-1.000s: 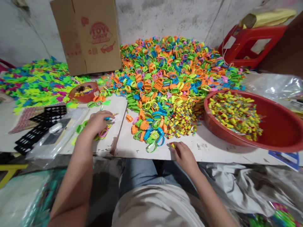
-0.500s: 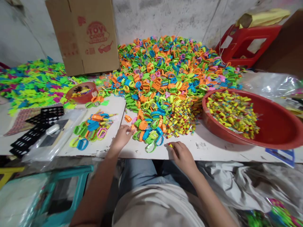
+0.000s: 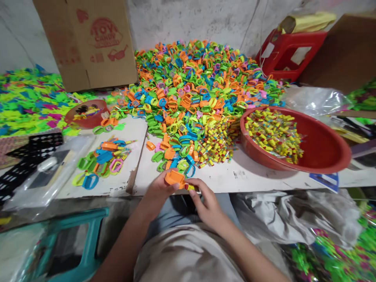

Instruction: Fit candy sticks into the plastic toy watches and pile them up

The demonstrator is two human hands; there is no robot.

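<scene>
An orange toy watch (image 3: 174, 177) is gripped between the thumb and fingers of my left hand (image 3: 158, 192), over the table's front edge. My right hand (image 3: 209, 204) pinches a small yellow candy roll (image 3: 190, 187) with a red end, close against the watch's right side. Whether the two pieces touch I cannot tell. Just beyond my hands lie loose toy watches (image 3: 176, 152) in orange, green and blue, and beside them a heap of yellow candy rolls (image 3: 216, 147). To the left, a small group of watches (image 3: 101, 160) lies with several candy rolls.
A large red basin (image 3: 323, 145) holding yellow rolls stands at right. Behind is a big pile of toy watches (image 3: 188, 86). A cardboard box (image 3: 94, 47), a small red bowl (image 3: 88, 117), black perforated strips (image 3: 32, 160) and a teal stool (image 3: 85, 235) are at left.
My left hand has picked up an orange watch from the near pile and drawn it back. My right hand has moved left with the candy roll to meet it. The view has shifted right.
</scene>
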